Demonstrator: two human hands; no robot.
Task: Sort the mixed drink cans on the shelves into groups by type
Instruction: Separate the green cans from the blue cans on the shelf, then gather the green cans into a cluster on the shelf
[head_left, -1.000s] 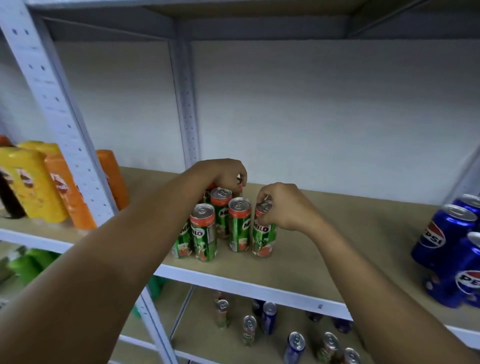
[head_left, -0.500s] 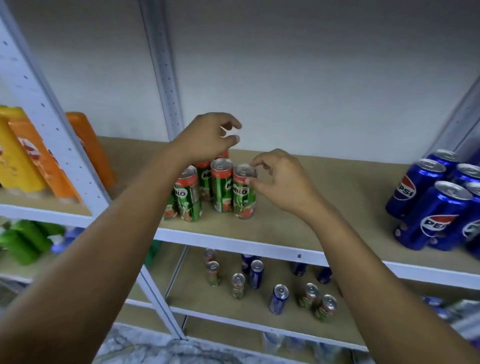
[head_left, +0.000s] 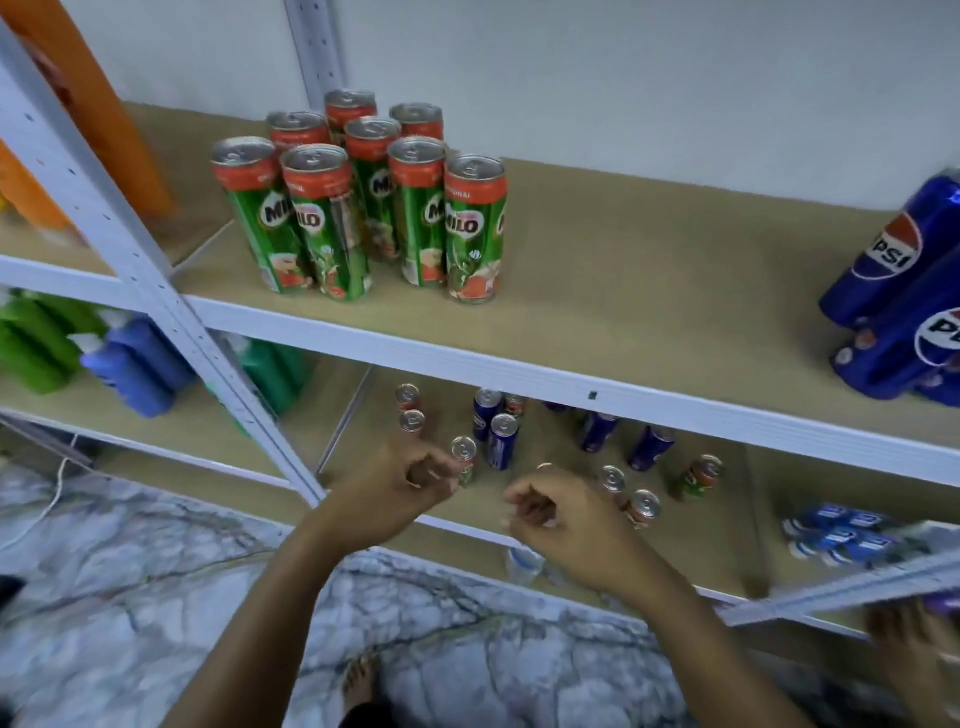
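Note:
Several green and red Milo cans (head_left: 363, 197) stand grouped on the upper shelf (head_left: 649, 291), with blue Pepsi cans (head_left: 893, 260) at its right end. On the lower shelf (head_left: 727, 525) Milo and Pepsi cans stand mixed. My left hand (head_left: 410, 488) hovers at that shelf's front edge, fingers loosely curled and holding nothing, right beside a small Milo can (head_left: 464, 452). A blue Pepsi can (head_left: 501, 441) stands just behind it. My right hand (head_left: 561, 514) is also loose and holds nothing, left of two Milo cans (head_left: 631, 499).
A white perforated upright (head_left: 156, 280) slants down past my left arm. Green and blue bottles (head_left: 119, 364) fill the left bay, orange ones above. Another person's hand (head_left: 909, 644) shows at the bottom right. A marble floor and a bare foot (head_left: 363, 680) lie below.
Both hands have let go of the Milo cans on the upper shelf and dropped to the lower shelf's front edge. My view has tilted downward.

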